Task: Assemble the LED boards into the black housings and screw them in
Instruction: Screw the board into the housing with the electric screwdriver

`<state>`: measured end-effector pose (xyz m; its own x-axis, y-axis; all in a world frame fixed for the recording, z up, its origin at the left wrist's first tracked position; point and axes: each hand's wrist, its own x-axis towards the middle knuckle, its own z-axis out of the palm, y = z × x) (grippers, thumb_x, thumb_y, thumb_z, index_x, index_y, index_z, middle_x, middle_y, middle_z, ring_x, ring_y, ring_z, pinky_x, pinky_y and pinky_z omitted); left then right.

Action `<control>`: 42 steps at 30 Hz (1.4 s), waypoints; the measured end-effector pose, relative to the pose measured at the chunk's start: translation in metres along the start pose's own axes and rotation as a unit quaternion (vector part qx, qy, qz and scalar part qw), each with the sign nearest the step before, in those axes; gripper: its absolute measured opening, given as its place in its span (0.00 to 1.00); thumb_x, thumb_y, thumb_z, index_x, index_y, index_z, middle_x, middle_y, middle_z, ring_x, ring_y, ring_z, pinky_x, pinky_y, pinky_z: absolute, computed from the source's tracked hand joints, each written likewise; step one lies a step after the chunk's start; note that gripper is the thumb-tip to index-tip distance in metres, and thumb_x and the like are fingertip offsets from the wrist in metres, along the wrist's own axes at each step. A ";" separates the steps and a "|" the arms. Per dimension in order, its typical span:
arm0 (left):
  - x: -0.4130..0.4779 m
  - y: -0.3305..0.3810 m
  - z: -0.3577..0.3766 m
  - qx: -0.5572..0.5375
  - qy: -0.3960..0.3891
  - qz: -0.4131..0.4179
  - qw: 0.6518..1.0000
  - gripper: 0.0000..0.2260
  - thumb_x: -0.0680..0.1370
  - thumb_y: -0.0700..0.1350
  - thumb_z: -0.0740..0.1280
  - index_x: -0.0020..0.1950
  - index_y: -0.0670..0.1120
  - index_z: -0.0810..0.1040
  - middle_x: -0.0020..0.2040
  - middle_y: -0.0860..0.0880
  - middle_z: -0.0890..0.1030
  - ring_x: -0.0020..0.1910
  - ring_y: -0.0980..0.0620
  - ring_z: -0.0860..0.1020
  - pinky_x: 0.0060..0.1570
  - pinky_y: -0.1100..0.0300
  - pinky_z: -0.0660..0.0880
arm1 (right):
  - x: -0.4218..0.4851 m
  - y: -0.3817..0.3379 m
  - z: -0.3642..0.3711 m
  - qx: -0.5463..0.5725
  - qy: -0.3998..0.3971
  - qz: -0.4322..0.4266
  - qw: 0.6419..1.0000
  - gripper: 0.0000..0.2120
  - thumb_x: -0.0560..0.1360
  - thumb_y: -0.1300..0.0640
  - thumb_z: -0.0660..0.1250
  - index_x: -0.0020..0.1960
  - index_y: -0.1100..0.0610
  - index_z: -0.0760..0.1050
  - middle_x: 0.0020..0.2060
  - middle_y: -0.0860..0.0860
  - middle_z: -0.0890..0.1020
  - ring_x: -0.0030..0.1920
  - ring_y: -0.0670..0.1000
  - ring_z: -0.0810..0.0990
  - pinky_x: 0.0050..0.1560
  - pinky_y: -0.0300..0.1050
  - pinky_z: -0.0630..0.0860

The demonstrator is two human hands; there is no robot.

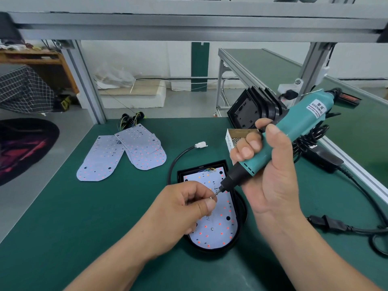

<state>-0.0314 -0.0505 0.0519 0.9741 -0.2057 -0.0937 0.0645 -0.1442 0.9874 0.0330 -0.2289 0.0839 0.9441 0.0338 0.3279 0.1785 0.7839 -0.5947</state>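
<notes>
Over the black housing (242, 206): my left hand (184, 206) pinches a screw (210, 198) between thumb and forefinger, right at the bit tip.
Tool: my right hand (270, 171) wraps its fingers round the screwdriver (294, 131), which slants down-left toward the housing's middle.
Board: the LED board (218, 219) sits inside the housing, long axis running away from me.
Next move, I judge: take the screw down to a board hole just beneath; the left hand is nearer.

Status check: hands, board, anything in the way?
Right hand grips driver. Left hand pinches screw at its bit. Board sits in housing. Nothing over the board but the hands.
</notes>
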 end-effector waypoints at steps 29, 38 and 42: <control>0.001 -0.005 0.002 0.025 0.020 0.007 0.999 0.03 0.76 0.47 0.72 0.44 0.53 0.86 0.36 0.54 0.82 0.30 0.54 0.70 0.31 0.63 0.70 | 0.000 -0.003 -0.001 -0.040 -0.069 0.005 0.997 0.06 0.80 0.54 0.65 0.55 0.54 0.76 0.34 0.49 0.71 0.32 0.49 0.73 0.38 0.43 0.74; 0.003 -0.013 0.005 0.066 0.074 0.023 0.995 0.10 0.80 0.43 0.74 0.42 0.57 0.85 0.37 0.47 0.82 0.31 0.56 0.72 0.31 0.65 0.70 | 0.001 0.007 -0.001 -0.055 -0.020 0.010 0.998 0.05 0.82 0.54 0.67 0.56 0.54 0.77 0.35 0.50 0.71 0.33 0.50 0.74 0.39 0.45 0.74; 0.002 -0.009 0.008 0.063 0.084 0.028 0.994 0.10 0.80 0.43 0.74 0.43 0.58 0.85 0.41 0.44 0.84 0.35 0.55 0.75 0.34 0.64 0.73 | 0.004 0.010 -0.007 -0.017 0.037 0.024 0.999 0.04 0.83 0.53 0.66 0.51 0.54 0.77 0.35 0.49 0.71 0.33 0.49 0.73 0.38 0.43 0.74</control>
<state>-0.0320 -0.0576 0.0414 0.9985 -0.0538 -0.0067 -0.0075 -0.2599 0.9656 0.0407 -0.2250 0.0740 0.9695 0.0233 0.2442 0.1413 0.7605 -0.6337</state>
